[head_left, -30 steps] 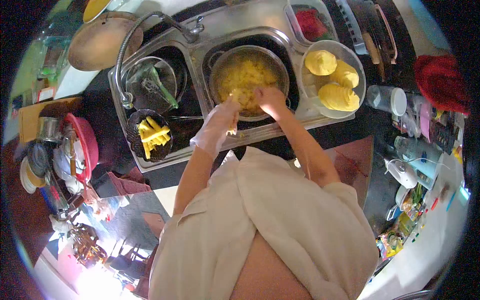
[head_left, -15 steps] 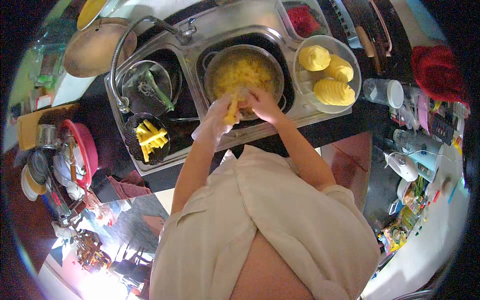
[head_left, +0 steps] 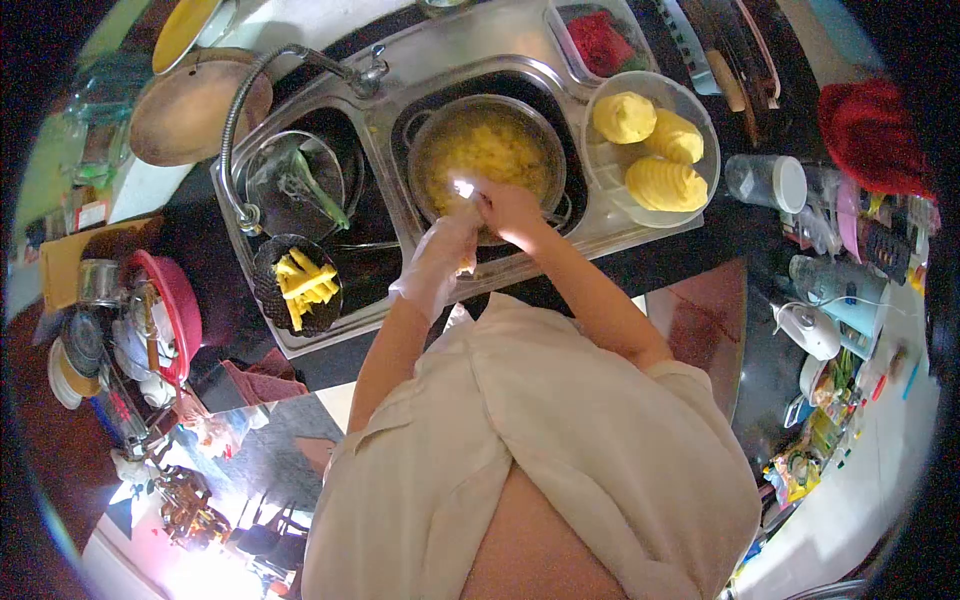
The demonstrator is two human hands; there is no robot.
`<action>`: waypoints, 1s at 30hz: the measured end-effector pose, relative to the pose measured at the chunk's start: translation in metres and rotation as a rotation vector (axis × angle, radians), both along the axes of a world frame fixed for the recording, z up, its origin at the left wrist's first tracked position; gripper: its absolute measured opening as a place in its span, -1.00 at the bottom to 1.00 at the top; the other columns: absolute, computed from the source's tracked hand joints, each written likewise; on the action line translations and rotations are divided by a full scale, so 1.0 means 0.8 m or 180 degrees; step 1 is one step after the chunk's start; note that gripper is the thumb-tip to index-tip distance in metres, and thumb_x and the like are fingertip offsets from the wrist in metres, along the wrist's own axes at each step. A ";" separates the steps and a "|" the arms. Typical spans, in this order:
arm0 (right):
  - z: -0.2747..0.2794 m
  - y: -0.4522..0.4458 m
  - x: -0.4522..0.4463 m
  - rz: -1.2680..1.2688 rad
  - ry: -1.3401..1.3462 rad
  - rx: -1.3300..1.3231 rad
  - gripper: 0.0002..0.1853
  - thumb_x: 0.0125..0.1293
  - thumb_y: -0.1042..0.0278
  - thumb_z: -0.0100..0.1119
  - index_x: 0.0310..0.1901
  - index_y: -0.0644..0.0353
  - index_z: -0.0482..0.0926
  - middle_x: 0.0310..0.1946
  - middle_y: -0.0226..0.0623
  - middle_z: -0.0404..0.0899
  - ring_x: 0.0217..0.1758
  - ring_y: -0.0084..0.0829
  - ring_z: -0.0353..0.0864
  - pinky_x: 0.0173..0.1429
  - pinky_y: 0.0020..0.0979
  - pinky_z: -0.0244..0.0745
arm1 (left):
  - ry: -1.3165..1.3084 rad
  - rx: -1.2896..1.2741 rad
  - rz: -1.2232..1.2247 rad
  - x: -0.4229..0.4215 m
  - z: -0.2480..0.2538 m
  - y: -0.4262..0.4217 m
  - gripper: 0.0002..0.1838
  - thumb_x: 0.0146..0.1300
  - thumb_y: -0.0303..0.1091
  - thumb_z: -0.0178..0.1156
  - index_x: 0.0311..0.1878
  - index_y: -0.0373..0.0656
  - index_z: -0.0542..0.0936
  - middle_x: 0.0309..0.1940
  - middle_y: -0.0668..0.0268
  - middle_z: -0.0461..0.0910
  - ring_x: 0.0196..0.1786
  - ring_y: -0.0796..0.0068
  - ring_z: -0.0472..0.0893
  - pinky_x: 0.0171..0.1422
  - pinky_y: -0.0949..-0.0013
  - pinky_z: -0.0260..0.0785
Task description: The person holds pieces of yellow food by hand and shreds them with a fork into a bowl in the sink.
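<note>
Over the pot (head_left: 530, 112) of yellow pineapple pieces (head_left: 490, 150), my two hands meet. My left hand (head_left: 445, 250), in a clear plastic glove, is closed round a pineapple piece, mostly hidden by the fingers. My right hand (head_left: 513, 213) is bare and closed on what looks like a small knife (head_left: 463, 187); its blade glares brightly and its handle is hidden. Peeled pineapples (head_left: 667, 185) with grooved sides sit in a clear round bowl (head_left: 618, 195) to the right. Long pineapple sticks (head_left: 305, 278) lie in a black basket (head_left: 268, 262) on the left.
The pot stands in the right basin of a steel sink (head_left: 385, 130). A curved faucet (head_left: 232, 140) arches over the left basin, which holds a clear bowl with a green-handled utensil (head_left: 322, 190). A clear box (head_left: 640, 50) with something red, and a wooden-handled knife (head_left: 728, 80), lie beyond.
The left hand has turned, now covering most of the pineapple piece that stuck out before. The right hand has shifted slightly down and left, and the shiny blade now glares.
</note>
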State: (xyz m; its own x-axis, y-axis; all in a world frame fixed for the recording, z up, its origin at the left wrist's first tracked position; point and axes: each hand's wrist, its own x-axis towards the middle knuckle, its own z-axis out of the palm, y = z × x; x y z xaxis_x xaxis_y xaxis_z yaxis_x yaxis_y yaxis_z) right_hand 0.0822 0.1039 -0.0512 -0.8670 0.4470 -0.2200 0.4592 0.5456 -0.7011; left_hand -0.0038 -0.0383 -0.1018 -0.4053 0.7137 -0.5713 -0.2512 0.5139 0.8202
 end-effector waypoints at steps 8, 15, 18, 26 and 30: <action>0.016 0.006 -0.004 -0.0083 0.0216 -0.0430 -0.67 0.31 0.08 -0.02 0.00 0.00 0.56 -0.28 -0.04 0.61 -0.23 0.04 0.60 -0.15 -0.04 0.47 | -0.0414 -0.0527 -0.0101 -0.015 0.073 0.014 -0.78 0.25 -0.16 0.11 -0.45 -0.04 0.47 -0.74 0.47 0.30 -0.71 0.53 0.34 -0.64 0.40 0.21; -0.008 0.018 0.001 -0.0263 -0.0329 -0.0062 -0.67 0.32 0.12 -0.07 -0.10 0.13 0.57 -0.24 0.01 0.60 -0.20 0.04 0.59 -0.11 -0.02 0.47 | -0.2734 -0.0149 0.1547 -0.007 0.137 0.025 -0.82 0.28 -0.16 0.11 -0.35 -0.02 0.50 -0.74 0.50 0.30 -0.76 0.65 0.26 -0.76 0.56 0.07; 0.009 0.010 0.005 -0.0605 -0.0318 -0.0310 -0.66 0.32 0.11 -0.08 -0.07 0.12 0.57 -0.22 0.00 0.60 -0.20 0.04 0.59 -0.08 0.00 0.46 | -0.2680 -0.0135 0.1705 -0.008 0.136 0.022 -0.84 0.32 -0.19 0.07 -0.19 -0.03 0.52 -0.73 0.50 0.31 -0.78 0.66 0.25 -0.78 0.58 0.09; -0.014 0.030 0.003 -0.0569 -0.0569 0.0085 -0.68 0.36 0.08 -0.10 -0.06 0.04 0.56 -0.26 -0.02 0.61 -0.21 0.03 0.59 -0.13 -0.10 0.48 | -0.3872 0.0884 0.1382 -0.019 0.107 0.016 -0.72 0.40 -0.20 -0.13 -0.02 -0.11 0.50 -0.63 0.39 0.45 -0.79 0.64 0.35 -0.79 0.62 0.20; -0.017 0.046 0.004 -0.1067 0.0578 -0.1332 -0.52 0.29 -0.11 0.04 -0.13 0.22 0.57 -0.36 -0.10 0.65 -0.30 -0.12 0.65 -0.15 -0.14 0.52 | -0.2555 0.0293 0.1167 -0.022 0.159 0.018 -0.71 0.39 -0.24 -0.13 0.00 -0.15 0.49 -0.61 0.38 0.46 -0.73 0.61 0.42 -0.79 0.61 0.25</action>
State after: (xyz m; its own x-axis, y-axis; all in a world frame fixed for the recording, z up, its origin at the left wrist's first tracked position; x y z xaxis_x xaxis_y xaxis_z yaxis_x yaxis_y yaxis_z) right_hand 0.0854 0.1409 -0.0644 -0.7332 0.6112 -0.2981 0.4113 0.0494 -0.9102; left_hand -0.0210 -0.0240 0.0251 -0.1192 0.6748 -0.7283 -0.9044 0.2288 0.3600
